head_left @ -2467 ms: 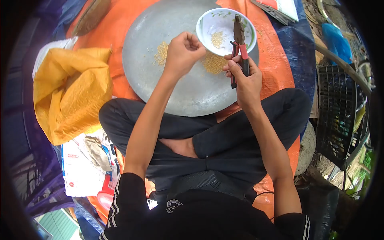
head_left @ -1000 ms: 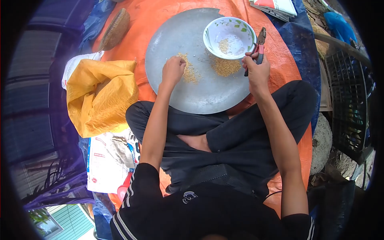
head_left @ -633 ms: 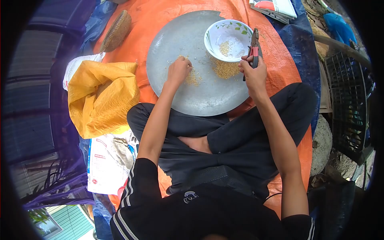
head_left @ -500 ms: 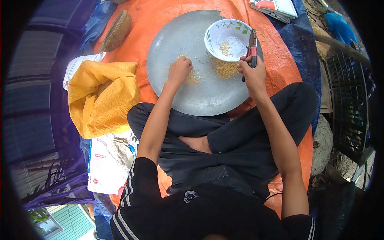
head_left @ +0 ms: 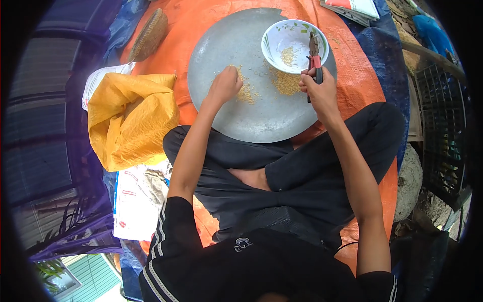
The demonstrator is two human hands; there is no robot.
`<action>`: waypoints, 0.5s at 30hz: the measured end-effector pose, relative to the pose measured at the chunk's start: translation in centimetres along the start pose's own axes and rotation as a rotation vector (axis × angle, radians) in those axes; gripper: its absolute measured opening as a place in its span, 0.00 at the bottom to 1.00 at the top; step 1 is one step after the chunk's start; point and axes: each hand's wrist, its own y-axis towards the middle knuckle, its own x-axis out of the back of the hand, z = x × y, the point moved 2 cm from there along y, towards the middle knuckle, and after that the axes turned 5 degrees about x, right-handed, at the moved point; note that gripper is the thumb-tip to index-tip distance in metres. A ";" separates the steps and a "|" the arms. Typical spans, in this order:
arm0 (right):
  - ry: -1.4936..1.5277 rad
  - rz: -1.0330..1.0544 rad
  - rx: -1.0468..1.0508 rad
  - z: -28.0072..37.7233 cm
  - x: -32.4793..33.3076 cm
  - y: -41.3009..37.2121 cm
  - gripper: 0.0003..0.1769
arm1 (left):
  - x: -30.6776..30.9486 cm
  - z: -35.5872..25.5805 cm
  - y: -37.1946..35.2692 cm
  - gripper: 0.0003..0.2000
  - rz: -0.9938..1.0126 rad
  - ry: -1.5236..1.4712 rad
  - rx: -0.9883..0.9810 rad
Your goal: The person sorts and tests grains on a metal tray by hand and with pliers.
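Pliers (head_left: 314, 63) with red and black handles are in my right hand (head_left: 321, 90), jaws pointing up over the right side of a white bowl (head_left: 271, 46). The bowl has green leaf patterns and some yellow grains inside. It rests on a round grey metal tray (head_left: 261, 123). My left hand (head_left: 225, 84) is closed at the tray's left part, beside a small scatter of yellow grains (head_left: 246, 93); what its fingers hold is hidden. A larger pile of grains (head_left: 286, 83) lies just below the bowl, left of my right hand.
An orange tarp (head_left: 354, 75) lies under the tray. At left are a yellow sack (head_left: 146, 126), a woven basket (head_left: 149, 36) and white printed bags (head_left: 132, 206). To the right stand a black crate (head_left: 443, 126) and a stone (head_left: 408, 183). Folded papers (head_left: 352, 10) lie at the top.
The whole view has shifted slightly. My left hand has moved a little left, away from the small scatter, and looks more tightly curled. My right hand still holds the pliers.
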 end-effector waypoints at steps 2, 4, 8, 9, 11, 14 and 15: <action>-0.039 0.036 0.013 0.2 -0.1 -0.1 0.09 | 1.7 -0.3 -0.8 0.08 0.028 -0.130 0.119; -0.048 0.070 -0.013 0.2 -0.3 -0.4 0.09 | 2.0 -0.1 -2.6 0.08 0.048 -0.265 0.242; -0.088 0.153 -0.022 0.4 -1.1 -1.2 0.09 | 2.4 0.5 -4.9 0.07 -0.158 -0.506 0.407; -0.094 0.165 -0.029 0.3 -1.3 -1.4 0.09 | 2.3 0.5 -5.4 0.07 -0.180 -0.553 0.445; -0.107 0.230 -0.015 0.2 -1.8 -1.9 0.09 | 2.4 0.7 -5.3 0.07 -0.174 -0.569 0.458; -0.137 0.298 -0.037 0.2 -2.4 -2.5 0.09 | 2.9 0.7 -4.7 0.08 -0.154 -0.528 0.458; -0.145 0.301 -0.037 0.2 -2.4 -2.6 0.09 | 2.8 0.8 -4.5 0.08 -0.137 -0.471 0.456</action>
